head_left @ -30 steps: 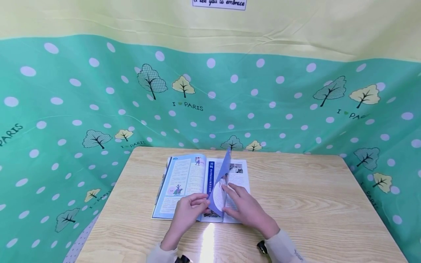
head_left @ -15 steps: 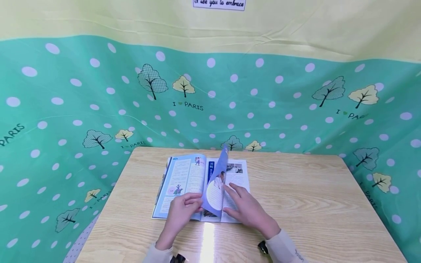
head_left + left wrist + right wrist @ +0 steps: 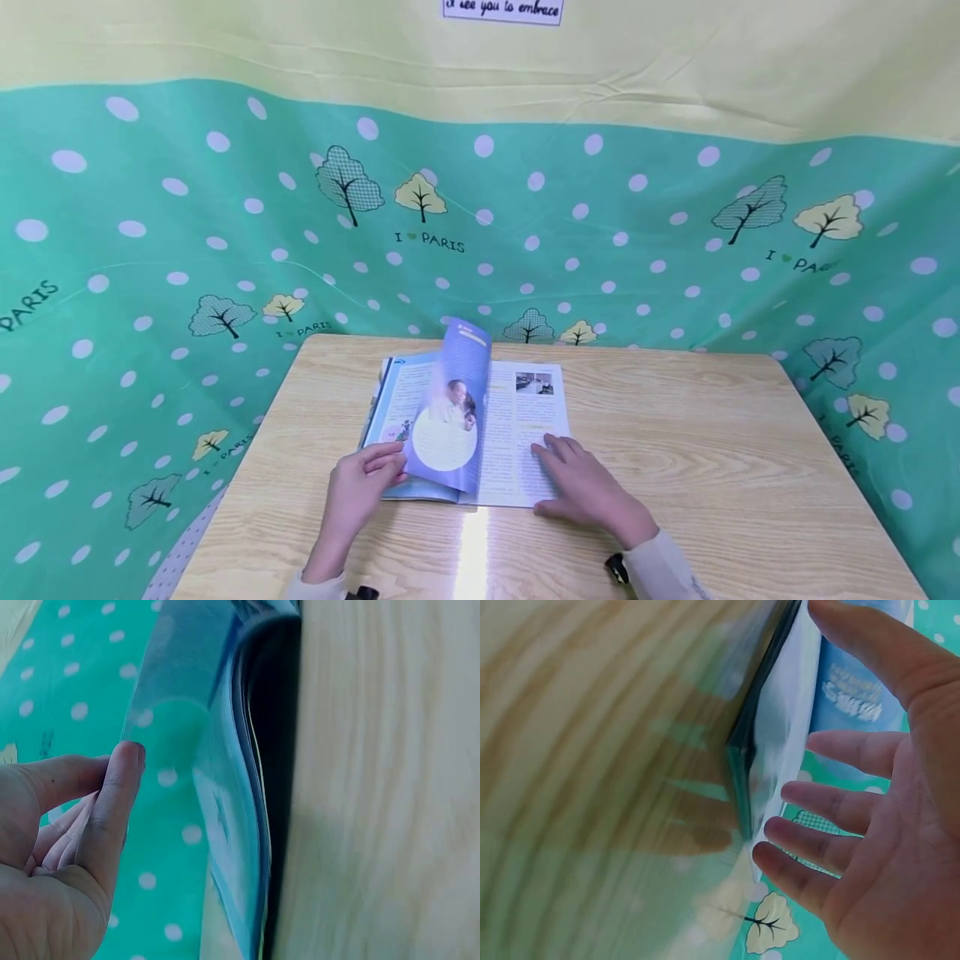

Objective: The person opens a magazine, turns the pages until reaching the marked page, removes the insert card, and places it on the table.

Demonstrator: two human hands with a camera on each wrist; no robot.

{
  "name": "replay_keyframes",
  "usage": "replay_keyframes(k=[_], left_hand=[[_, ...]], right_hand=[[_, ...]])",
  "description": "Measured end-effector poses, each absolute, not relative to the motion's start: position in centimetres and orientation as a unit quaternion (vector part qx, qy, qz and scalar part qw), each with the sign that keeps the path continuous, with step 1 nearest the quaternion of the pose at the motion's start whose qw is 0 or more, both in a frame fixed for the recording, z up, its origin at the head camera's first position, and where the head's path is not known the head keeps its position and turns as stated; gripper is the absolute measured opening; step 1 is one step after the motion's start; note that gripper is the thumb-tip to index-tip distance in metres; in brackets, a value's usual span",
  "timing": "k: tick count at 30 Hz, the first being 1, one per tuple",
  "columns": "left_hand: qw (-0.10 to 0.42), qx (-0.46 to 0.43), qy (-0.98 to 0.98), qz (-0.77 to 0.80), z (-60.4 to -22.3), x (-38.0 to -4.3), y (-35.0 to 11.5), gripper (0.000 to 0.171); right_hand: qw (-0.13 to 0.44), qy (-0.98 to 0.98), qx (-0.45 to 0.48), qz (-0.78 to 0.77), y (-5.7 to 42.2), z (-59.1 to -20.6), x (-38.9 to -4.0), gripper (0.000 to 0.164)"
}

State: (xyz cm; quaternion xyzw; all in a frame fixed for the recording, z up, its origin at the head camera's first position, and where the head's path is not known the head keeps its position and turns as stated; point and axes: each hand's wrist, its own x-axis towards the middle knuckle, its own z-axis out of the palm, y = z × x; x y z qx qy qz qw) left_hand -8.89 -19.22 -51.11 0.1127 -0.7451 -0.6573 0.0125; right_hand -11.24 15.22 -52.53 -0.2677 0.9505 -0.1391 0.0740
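Observation:
An open magazine (image 3: 525,450) lies on the wooden table, with one purple-blue page (image 3: 450,400) raised and leaning over its left side. My left hand (image 3: 362,482) pinches the lower left corner of that page between thumb and fingers. In the left wrist view, thumb and finger of the left hand (image 3: 75,825) meet at the page's edge. My right hand (image 3: 588,492) rests at the right page near its lower right edge, fingers spread. Straight, parted fingers of the right hand (image 3: 885,802) show in the right wrist view, holding nothing.
The light wooden table (image 3: 712,442) extends on both sides of the magazine. Behind it hangs a green dotted cloth (image 3: 570,208) with printed trees. A bright light reflection lies on the table in front of the magazine.
My left hand has moved left, swinging the pinched page from nearly upright over to the left side. My right hand has shifted slightly right and down, baring the right page.

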Motion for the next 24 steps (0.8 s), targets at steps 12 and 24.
replay_keyframes(k=[12,24], left_hand=[[0.021,0.176,-0.793,-0.583,-51.9,-7.6,-23.5,0.026],[0.017,0.185,-0.831,-0.525,-53.0,-7.3,-24.9,0.028]], right_hand=[[0.105,0.953,-0.255,-0.126,15.8,-52.7,-11.2,0.087],[0.096,0.942,-0.280,-0.156,16.5,-52.7,-11.1,0.076]])
